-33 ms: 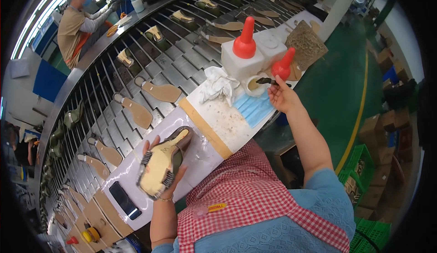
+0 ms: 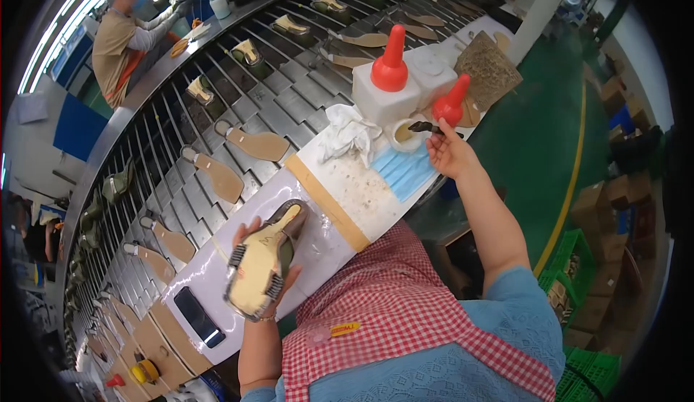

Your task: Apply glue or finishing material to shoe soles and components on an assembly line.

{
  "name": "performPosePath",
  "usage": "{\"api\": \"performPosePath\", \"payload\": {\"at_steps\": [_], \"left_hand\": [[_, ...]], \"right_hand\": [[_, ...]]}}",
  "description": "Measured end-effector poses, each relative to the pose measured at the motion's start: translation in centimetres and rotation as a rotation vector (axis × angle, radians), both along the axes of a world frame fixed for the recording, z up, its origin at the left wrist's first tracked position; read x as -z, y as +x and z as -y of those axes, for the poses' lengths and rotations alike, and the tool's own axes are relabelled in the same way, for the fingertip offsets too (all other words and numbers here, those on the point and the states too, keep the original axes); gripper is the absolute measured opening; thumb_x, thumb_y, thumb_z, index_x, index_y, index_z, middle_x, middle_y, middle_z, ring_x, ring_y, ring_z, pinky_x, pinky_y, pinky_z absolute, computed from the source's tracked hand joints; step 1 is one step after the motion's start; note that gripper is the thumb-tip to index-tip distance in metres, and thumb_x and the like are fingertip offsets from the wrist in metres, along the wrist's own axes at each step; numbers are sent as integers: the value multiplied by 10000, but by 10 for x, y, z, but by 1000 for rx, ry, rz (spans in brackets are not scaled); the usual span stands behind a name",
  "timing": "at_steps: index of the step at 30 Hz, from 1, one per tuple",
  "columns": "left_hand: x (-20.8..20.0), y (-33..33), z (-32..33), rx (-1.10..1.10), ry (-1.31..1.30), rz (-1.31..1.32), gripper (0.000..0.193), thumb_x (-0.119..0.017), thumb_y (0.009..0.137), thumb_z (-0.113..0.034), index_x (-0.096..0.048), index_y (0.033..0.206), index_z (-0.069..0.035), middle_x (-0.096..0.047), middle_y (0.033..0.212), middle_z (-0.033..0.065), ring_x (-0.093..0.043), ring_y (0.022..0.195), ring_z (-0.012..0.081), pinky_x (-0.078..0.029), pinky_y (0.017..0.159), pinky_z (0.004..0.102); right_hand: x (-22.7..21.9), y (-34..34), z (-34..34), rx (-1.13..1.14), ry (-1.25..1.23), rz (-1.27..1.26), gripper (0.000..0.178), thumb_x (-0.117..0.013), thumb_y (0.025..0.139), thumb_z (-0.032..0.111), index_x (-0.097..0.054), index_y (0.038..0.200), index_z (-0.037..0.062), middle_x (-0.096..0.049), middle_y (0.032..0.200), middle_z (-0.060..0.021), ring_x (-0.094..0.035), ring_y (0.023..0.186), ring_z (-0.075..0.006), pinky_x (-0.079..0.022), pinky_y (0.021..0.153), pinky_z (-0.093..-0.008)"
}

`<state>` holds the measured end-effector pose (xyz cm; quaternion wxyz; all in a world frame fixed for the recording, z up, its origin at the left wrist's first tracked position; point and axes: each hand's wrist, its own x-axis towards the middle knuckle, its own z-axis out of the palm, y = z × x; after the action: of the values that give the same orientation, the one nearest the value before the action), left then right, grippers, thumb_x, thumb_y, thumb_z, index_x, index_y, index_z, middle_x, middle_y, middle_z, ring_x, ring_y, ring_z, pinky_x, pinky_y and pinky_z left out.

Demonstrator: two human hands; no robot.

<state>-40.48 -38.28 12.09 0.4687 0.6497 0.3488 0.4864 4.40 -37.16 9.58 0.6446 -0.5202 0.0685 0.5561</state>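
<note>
My left hand is wrapped around a shoe upper on its last, bottom side up. Its pale yellow underside shows a mark, and dark pleated edges run around the toe. Between the fingers of my right hand is a dark-handled brush. The brush tip reaches into a small white pot with yellowish liquid inside. Beside that pot lies a blue face mask, and a crumpled white cloth is to its left.
White bottles with red nozzles, one a square bottle, stand behind the pot. A phone lies on the board at left. Tan soles and several shoe uppers sit on the slatted conveyor. Across it, a person works.
The shoe upper in my left hand has shifted slightly to the right and tilted a little. My right hand and the brush stay almost where they were.
</note>
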Motion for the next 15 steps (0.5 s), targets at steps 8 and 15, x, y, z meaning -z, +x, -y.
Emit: {"api": "performPosePath", "payload": {"at_steps": [8, 15], "left_hand": [[20, 38, 43, -87, 62, 25, 904, -827, 629, -48, -314, 1373, -49, -363, 1392, 134, -443, 1227, 252, -369, 1041, 361], [44, 36, 50, -11, 69, -31, 920, -743, 643, 106, -258, 1401, -85, -239, 1459, 126, -405, 1273, 260, -408, 1032, 353]], "right_hand": [[-73, -21, 42, -92, 456, 70, 229, -621, 899, 253, -618, 1018, 57, -673, 953, -84, -660, 861, -193, -540, 779, -347], [-122, -179, 82, -635, 703, 505, 186, -649, 822, -1, -588, 996, -13, -637, 1002, -131, -620, 912, -153, -498, 824, -276]]}}
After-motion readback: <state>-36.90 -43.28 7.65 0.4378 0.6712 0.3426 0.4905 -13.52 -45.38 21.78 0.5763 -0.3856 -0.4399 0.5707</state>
